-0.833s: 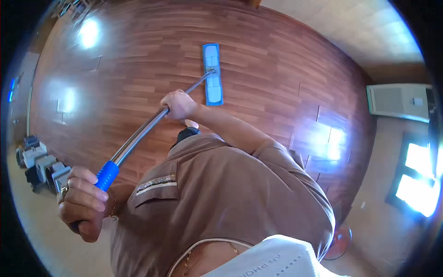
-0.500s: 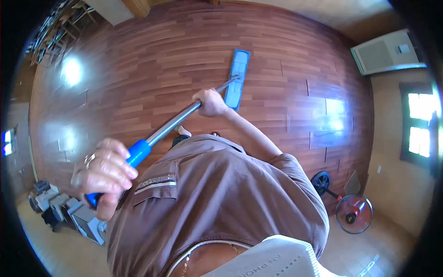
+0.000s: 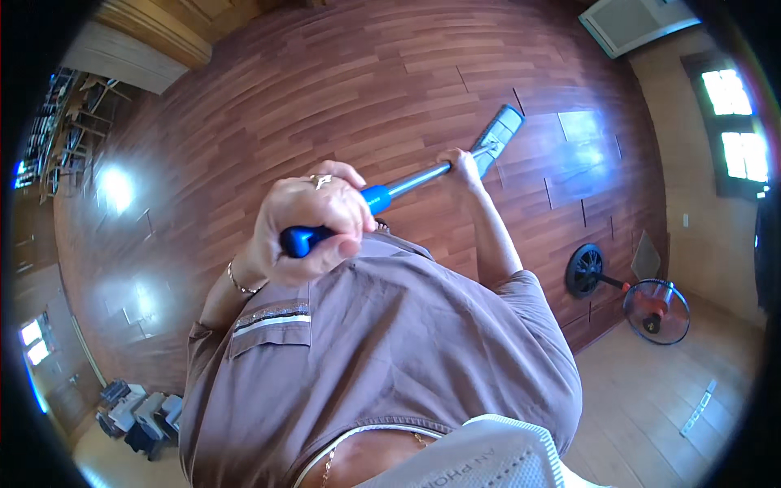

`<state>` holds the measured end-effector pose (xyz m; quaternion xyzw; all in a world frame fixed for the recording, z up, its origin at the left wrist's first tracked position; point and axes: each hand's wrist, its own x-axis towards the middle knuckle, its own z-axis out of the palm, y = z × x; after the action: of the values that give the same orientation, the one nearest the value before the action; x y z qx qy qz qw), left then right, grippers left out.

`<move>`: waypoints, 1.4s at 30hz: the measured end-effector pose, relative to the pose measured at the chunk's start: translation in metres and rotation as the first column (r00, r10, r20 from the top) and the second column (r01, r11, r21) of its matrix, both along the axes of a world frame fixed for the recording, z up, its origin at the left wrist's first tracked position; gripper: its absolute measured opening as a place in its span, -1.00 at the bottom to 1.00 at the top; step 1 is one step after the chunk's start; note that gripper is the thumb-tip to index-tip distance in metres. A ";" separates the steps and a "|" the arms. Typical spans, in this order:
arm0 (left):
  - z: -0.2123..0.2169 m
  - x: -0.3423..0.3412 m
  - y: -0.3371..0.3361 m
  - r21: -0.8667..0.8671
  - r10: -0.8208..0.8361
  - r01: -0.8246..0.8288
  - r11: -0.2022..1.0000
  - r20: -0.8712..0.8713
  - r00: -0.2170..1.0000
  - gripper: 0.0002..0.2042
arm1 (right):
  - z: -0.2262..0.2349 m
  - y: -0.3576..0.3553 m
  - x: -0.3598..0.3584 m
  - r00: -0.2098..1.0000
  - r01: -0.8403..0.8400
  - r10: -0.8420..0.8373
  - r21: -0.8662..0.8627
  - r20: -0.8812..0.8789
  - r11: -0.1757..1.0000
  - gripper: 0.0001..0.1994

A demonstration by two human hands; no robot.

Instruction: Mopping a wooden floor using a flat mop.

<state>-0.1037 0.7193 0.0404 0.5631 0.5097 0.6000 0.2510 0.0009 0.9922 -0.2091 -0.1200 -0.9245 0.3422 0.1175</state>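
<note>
A flat mop (image 3: 421, 180) with a metal pole, a blue grip and a flat rectangular head slants across the view in front of my chest. My left hand (image 3: 313, 220), wearing a ring and a bracelet, is wrapped round the blue grip near its end. Farther down, my right hand (image 3: 461, 169) closes on the metal pole, close above the head. The mop head (image 3: 500, 134) rests on the wooden floor (image 3: 342, 106), ahead and to the right, its long side tilted to the right. My right hand partly hides the lower pole.
A standing fan (image 3: 657, 312) with a round black base (image 3: 585, 270) is at the right. A white air-conditioner unit (image 3: 639, 24) stands by the far right wall, near a window (image 3: 735, 122). Grey machines (image 3: 140, 415) sit at the lower left. Wooden racks (image 3: 77, 134) line the far left.
The mop head has swung to the right and turned. My left hand has moved right and up, in front of my chest, and my right hand has moved right along with the pole.
</note>
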 end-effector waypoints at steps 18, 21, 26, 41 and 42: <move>-0.023 0.026 -0.015 -0.064 -0.112 0.140 0.988 0.326 0.939 -0.88 | -0.025 -0.042 0.112 0.960 0.259 -0.252 -0.042 0.124 0.965 -0.93; -0.008 0.025 -0.043 -0.066 -0.072 0.096 0.993 0.300 0.951 -0.88 | -0.025 -0.058 0.098 0.974 0.177 -0.172 -0.026 0.145 0.984 -0.89; 0.019 0.021 -0.103 -0.015 0.046 -0.044 0.999 0.222 0.974 -0.89 | -0.006 -0.106 0.045 0.998 -0.066 0.065 0.029 0.012 0.997 -0.88; 0.097 0.062 -0.260 0.231 0.446 -0.400 0.887 -0.200 0.872 -0.86 | 0.056 -0.299 -0.098 0.698 -0.714 0.688 -0.126 -0.199 0.688 -0.61; 0.103 0.065 -0.266 0.256 0.466 -0.411 0.875 -0.212 0.859 -0.85 | 0.060 -0.313 -0.100 0.679 -0.732 0.706 -0.112 -0.200 0.672 -0.61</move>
<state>-0.0382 0.4531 0.1438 0.5295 0.5906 0.6085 -0.0222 -0.0988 0.6791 -0.1496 0.2681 -0.8506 0.4516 0.0261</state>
